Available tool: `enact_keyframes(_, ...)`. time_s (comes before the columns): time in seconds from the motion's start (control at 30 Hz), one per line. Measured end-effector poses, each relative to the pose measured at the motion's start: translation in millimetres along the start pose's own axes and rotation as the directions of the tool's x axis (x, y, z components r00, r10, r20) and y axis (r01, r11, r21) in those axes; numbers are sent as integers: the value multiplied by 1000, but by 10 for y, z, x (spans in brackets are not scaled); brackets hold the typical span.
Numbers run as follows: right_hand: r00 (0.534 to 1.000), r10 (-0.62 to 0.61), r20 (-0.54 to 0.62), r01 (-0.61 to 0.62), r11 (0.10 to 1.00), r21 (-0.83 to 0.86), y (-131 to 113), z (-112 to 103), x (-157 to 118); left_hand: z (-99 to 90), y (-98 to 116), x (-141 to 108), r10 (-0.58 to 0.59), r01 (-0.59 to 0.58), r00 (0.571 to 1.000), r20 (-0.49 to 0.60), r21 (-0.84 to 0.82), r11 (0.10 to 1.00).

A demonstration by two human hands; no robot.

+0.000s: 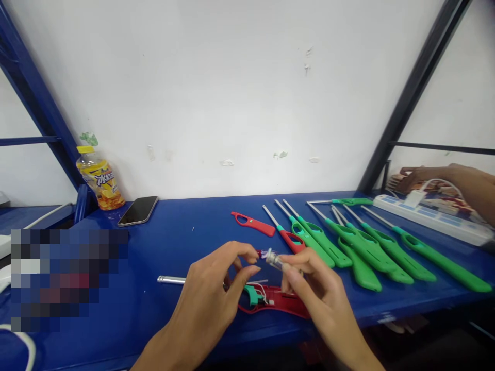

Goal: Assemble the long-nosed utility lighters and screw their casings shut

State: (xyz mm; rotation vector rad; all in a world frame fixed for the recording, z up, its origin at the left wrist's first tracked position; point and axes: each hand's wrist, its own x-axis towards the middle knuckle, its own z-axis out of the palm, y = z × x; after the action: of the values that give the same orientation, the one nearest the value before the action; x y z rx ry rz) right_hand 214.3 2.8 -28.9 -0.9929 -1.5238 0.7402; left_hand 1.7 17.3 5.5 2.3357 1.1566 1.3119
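Note:
My right hand [315,288] pinches a small clear cylinder with a metallic end [274,258] above the blue table. At the cylinder's left end, my left hand [216,283] curls its thumb and index finger towards a small dark red piece [260,254]; whether they grip it is unclear. Beneath both hands lies an opened red lighter shell [286,304], with a teal trigger [253,295] and thin white wires showing. A metal tube [170,280] sticks out to the left of my left hand, which hides part of it.
Several green long lighters [359,242] lie at the right, near a white power strip [436,219]. A red shell half [253,223] is behind my hands. A bottle [101,180] and phone [139,211] stand back left. Another person's hand [444,178] is far right.

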Motion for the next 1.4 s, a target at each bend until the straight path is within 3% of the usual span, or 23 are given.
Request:
enact_keyframes(0.13, 992, -17, -123, 19, 1000, 16, 9, 0, 61, 111, -47, -53, -29, 15, 987, 159, 90, 996)
enact_keyframes(0.27, 993, 0, -115, -5, 999, -46, 36, -7, 35, 195, -58, -98, -64, 20, 948, 310, 144, 989)
enact_keyframes(0.47, 995, -30, -96, 18, 993, -119, 56, 15, 5, 244, -47, -82, -95, 42, 916, 389, 143, 989)
enact_keyframes(0.73, 1000, 6, -23, -9, 987, -162, 50, 17, 25, 249, -104, -71, -71, 68, 950, 305, 19, 997)
enact_keyframes(0.9, 999, -29, -42, 16, 957, -290, 39, 46, 27, 236, -136, -55, -91, 96, 971, 222, -12, 995)
enact_keyframes(1.07, 996, -84, -32, 66, 924, -376, 19, 69, 28, 248, -145, -50, -88, 90, 975, 202, -1, 996)
enact_keyframes(1.4, 998, -60, -13, 51, 927, -371, 14, 65, 19, 261, -123, -46, -64, 68, 982, 179, -13, 998)
